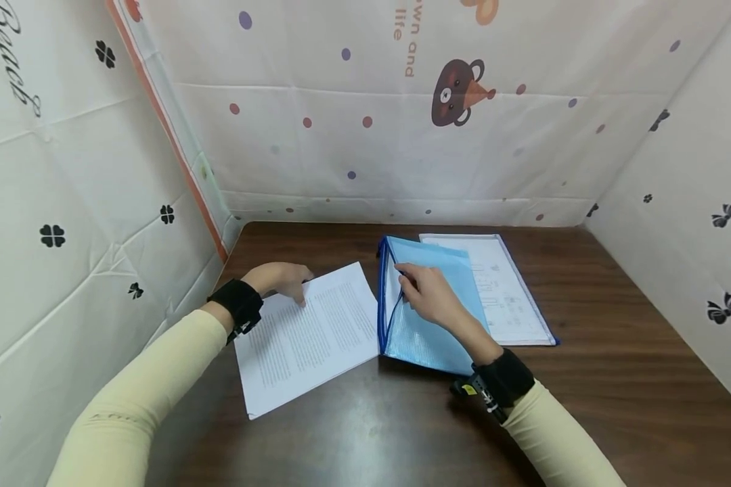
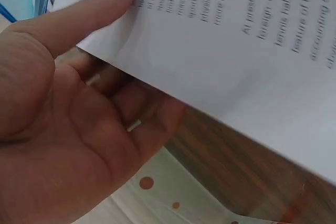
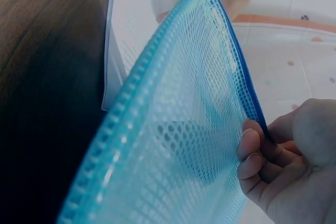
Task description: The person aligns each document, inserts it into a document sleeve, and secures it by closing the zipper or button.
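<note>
My left hand [image 1: 283, 281] grips a stack of printed paper [image 1: 317, 338] by its far left edge, thumb on top and fingers beneath, as the left wrist view shows. The sheets slant across the table, their right edge at the mouth of a light blue mesh zipper pouch [image 1: 445, 338]. With my right hand [image 1: 429, 294] I pinch the pouch's dark blue zipper edge [image 3: 247, 82], and its mouth gapes toward the paper. Whether any of the paper's edge is inside the pouch, I cannot tell.
Partly under the pouch, to its right, lies a clear document pouch [image 1: 512, 297] with blue edging and printed sheets inside. All sits on a dark brown wooden table [image 1: 591, 392]. Patterned white cloth [image 1: 317, 155] hangs behind and at both sides.
</note>
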A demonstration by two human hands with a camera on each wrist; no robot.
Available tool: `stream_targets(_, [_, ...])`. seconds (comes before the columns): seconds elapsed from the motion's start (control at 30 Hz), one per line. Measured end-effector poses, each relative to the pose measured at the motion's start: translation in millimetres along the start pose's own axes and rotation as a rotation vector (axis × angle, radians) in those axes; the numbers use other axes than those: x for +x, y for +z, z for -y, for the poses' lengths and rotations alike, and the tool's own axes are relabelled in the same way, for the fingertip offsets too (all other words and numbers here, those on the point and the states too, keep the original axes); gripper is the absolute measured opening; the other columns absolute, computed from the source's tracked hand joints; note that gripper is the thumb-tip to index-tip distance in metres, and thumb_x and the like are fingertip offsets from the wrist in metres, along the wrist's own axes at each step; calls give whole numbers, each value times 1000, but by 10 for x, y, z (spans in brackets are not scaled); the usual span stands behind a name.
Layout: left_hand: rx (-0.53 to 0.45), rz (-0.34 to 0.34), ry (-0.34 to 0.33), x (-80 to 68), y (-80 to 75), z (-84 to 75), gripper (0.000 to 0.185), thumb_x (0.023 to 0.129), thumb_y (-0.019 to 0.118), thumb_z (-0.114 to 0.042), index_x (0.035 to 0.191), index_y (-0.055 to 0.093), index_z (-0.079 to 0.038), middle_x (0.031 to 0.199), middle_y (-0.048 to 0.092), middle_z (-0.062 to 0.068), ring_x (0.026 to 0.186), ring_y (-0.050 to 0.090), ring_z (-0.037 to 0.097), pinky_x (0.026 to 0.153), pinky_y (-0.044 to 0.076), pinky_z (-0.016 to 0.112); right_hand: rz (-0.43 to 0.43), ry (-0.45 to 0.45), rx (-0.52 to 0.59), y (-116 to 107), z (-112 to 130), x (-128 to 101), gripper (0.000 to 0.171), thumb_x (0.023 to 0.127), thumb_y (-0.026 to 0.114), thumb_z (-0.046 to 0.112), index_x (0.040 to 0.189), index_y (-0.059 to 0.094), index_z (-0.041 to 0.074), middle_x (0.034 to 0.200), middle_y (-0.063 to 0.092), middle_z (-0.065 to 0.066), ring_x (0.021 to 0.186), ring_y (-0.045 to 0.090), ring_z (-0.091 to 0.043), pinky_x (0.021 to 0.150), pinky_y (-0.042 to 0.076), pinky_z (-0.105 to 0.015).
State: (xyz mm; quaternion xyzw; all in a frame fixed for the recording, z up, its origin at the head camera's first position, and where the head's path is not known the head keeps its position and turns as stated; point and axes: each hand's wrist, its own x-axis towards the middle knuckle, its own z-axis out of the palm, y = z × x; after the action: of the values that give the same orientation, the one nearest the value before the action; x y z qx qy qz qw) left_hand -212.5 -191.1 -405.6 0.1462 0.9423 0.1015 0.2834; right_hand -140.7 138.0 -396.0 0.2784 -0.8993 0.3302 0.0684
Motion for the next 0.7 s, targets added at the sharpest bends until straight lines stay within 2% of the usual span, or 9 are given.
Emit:
stream_targets(0.2, [-37,-13,46,-125,-2,29,64,97,79,-19,154,54,-9,147,61,15,128,61,36,112,44,59,-3,15,0,7,-3,-11,37,111,53,8,144,60,-6,74,66,0,60,61,-8,52,51,-29])
stream_targets(0.3, [-8,-63,74,-150,-13,73,58,98,78,-20,151,57,-7,143,63,15,126,63,34,110,47,56,-4,26,2,7,0,-23,37,111,53,8,145,59,-5,74,65,1,61,61,-8,52,51,-30])
stream_targets(0.43, [1,-117,120,-142,-53,197,43,99,77,-22,138,68,-4,122,73,11,105,71,26,98,55,48,-4,32,-7,-7,12,-32,38,111,53,9,146,59,-4,74,64,1,60,60,-9,52,50,-30])
stream_targets(0.53, [-47,-143,155,-142,-105,314,34,101,75,-25,127,74,-3,103,75,6,87,73,19,86,59,41,-7,39,-19,-29,19,-37,39,111,53,10,147,57,-5,72,63,0,58,58,-10,50,47,-29])
stream_targets(0.7, [-183,-246,193,-191,-195,498,31,101,74,-22,121,74,1,95,76,6,81,73,19,77,59,38,-21,60,-53,-70,42,-45,41,110,54,9,147,55,-7,68,60,0,54,53,-12,47,42,-28])
